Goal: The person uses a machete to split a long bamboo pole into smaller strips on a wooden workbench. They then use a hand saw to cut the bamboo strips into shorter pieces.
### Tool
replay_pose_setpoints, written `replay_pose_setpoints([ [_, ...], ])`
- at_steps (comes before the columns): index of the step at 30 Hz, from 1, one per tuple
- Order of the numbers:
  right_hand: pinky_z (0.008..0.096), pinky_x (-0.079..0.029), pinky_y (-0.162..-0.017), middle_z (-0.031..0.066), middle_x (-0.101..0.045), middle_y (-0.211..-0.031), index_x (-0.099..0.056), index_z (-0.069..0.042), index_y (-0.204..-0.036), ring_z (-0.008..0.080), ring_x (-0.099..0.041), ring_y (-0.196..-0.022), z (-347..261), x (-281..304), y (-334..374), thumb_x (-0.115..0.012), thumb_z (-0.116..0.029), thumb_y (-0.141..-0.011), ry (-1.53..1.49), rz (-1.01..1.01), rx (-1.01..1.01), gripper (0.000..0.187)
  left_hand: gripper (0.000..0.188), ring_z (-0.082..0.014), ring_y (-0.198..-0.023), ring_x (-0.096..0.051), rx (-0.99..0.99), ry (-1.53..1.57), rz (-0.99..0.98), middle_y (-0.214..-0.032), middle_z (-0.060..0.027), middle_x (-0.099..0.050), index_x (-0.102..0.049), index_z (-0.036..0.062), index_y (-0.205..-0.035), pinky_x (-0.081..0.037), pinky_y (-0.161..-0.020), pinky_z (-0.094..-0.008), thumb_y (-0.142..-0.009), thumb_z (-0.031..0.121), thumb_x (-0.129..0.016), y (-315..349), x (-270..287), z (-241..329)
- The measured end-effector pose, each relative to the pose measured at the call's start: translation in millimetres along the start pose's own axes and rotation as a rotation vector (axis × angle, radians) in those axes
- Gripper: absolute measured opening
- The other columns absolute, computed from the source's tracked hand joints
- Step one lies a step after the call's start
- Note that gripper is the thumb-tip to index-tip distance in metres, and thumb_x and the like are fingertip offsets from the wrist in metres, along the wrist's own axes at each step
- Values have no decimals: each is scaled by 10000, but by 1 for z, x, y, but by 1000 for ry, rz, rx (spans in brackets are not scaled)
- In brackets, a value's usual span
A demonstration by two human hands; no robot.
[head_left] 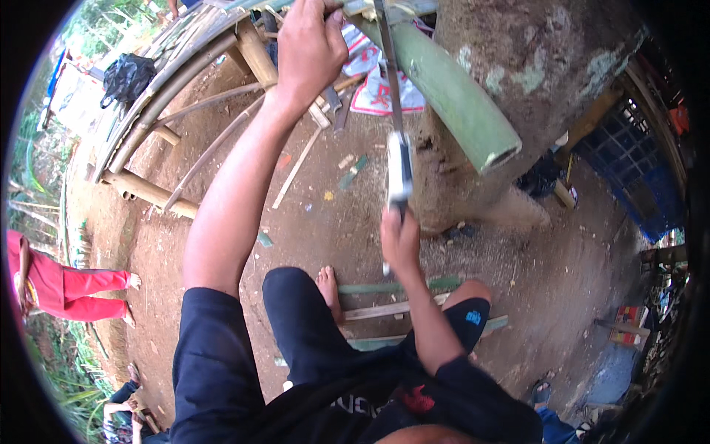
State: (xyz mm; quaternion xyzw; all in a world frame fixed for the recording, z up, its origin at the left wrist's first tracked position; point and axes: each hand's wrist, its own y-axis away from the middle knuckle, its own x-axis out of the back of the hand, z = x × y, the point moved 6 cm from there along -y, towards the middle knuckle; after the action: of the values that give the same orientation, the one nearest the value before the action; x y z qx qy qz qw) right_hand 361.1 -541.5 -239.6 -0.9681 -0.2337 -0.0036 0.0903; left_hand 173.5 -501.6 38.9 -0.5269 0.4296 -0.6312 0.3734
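My right hand (401, 240) is closed round the lower end of a saw (399, 166) with a white and black handle. Its long thin blade points away from me, passing along the left side of a thick green bamboo pole (462, 100). Whether the teeth touch the bamboo I cannot tell. The pole rests against a big earth-coloured trunk or post, its hollow cut end toward me on the right. My left hand (314, 52) is raised at the far edge, left of the blade, fingers curled in; what they hold is hidden.
A bamboo bench frame (151, 194) runs along the left, with a black plastic bag (127, 78) on it. Bamboo strips (399, 307) lie by my feet. A white sack (377, 96) lies beyond the saw, a blue crate (632, 163) at right. A person in red trousers (89, 285) stands left.
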Motion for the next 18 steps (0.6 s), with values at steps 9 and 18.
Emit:
replay_pose_setpoints([
  [9,405,-435,-575,159,-536,-667,-554,20,-985,243,-573,-616,24,-4,-2,-491,-322,-980,-39,15,58,348,82,-401,-822,-558,-14,7,25,-858,-218,-540,-537,-18,-913,-446,-722,-442,-838,-14,-571,-5,1,3],
  [18,386,-431,-579,129,-515,-660,-569,28,-1010,202,-547,-620,18,1,-1,-484,-375,-984,-66,25,15,412,93,-410,-817,-555,11,35,24,-866,-225,-546,-538,-20,-926,-446,-717,-445,-843,-5,-579,1,-3,-1],
])
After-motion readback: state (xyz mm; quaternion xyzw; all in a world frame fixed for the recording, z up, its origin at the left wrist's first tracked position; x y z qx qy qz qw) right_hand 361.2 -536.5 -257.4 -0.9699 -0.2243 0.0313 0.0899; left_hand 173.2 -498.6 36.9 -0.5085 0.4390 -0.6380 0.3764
